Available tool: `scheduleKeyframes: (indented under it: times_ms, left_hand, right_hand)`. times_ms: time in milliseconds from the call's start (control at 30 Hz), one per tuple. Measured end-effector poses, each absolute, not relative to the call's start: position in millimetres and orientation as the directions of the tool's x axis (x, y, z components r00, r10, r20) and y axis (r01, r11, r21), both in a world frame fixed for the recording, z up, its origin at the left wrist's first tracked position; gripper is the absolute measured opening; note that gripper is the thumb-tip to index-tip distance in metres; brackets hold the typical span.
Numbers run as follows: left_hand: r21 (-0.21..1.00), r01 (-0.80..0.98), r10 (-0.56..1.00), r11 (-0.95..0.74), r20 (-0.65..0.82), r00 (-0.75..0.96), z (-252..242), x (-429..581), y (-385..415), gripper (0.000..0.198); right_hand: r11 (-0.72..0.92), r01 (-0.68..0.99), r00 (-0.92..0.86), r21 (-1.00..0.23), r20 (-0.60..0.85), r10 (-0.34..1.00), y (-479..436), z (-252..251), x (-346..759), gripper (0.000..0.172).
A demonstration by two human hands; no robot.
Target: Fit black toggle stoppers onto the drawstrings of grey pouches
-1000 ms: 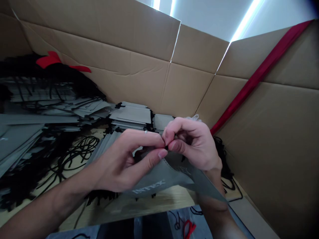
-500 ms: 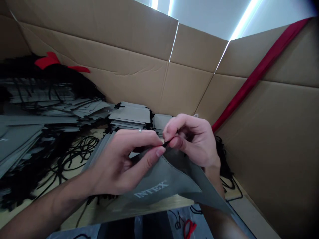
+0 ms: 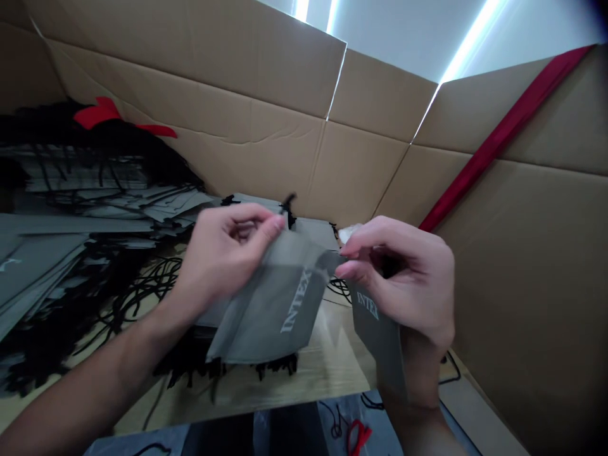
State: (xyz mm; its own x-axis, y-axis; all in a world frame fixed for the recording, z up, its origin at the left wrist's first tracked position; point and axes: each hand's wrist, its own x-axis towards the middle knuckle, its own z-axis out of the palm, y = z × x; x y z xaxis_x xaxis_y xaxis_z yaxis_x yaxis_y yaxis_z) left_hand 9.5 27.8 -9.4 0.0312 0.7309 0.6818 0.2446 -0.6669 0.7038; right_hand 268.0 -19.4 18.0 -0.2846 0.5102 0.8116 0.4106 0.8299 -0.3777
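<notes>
While the left hand (image 3: 223, 253) pinches a grey pouch (image 3: 280, 291) by its upper edge, thumb and index drawn together with a black cord end (image 3: 289, 201) standing above them, the right hand (image 3: 403, 278) meets the pouch's upper right corner. Its thumb and index are nearly together; blur hides whether they grip that corner. A second pouch (image 3: 375, 329) hangs below the right palm, and what holds it there cannot be told.

The step in hand seems to be working the pouch's corded edge; from here, the next move would call for a firm left pinch and a clear right-hand hold on that corner.

The pouch is in the air, over the middle of the surface (image 3: 332, 373) towards its near edge. It tilts, its lower end towards the near left corner; its long axis appears to run that way from the left fingers, though foreshortened. Its white lettering climbs steeply towards the far edge.
</notes>
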Motion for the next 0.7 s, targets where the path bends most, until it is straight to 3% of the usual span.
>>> scheduleKeyframes:
  times_ms: [100, 200, 300, 400, 500, 567, 633, 700]
  left_hand:
    - [0.884, -0.069, 0.879, -0.463, 0.448, -0.161, -8, -1, 53, 0.026]
    - [0.894, -0.204, 0.916, -0.4, 0.379, -0.134, -5, -10, 68, 0.034]
    - [0.88, -0.247, 0.914, -0.405, 0.383, -0.133, -5, -13, 73, 0.038]
    - [0.883, -0.231, 0.912, -0.408, 0.381, -0.153, -6, -13, 69, 0.032]
    - [0.843, -0.015, 0.829, -0.538, 0.526, -0.191, -4, -9, 55, 0.025]
    - [0.699, 0.186, 0.698, -0.69, 0.711, -0.085, 0, -5, 39, 0.02]
    - [0.712, 0.091, 0.711, -0.696, 0.666, 0.225, 3, 1, 22, 0.023]
    - [0.769, -0.035, 0.691, -0.638, 0.592, 0.414, 4, 8, 7, 0.023]
  right_hand:
    - [0.878, 0.434, -0.455, -0.202, 0.792, 0.407, -23, 16, 265, 0.031]
    - [0.881, 0.467, -0.596, -0.081, 0.707, 0.381, -23, 12, 260, 0.048]
    - [0.84, 0.541, -0.593, -0.039, 0.691, 0.414, -18, 10, 257, 0.046]
    - [0.848, 0.521, -0.506, -0.095, 0.766, 0.397, -12, 12, 257, 0.037]
    - [0.843, 0.501, -0.38, -0.192, 0.827, 0.415, -10, 15, 260, 0.019]
    - [0.82, 0.533, -0.385, -0.21, 0.802, 0.456, -11, 17, 261, 0.017]
    - [0.825, 0.54, -0.475, -0.168, 0.748, 0.463, -11, 17, 260, 0.028]
    - [0.865, 0.484, -0.605, -0.13, 0.665, 0.439, -11, 16, 257, 0.032]
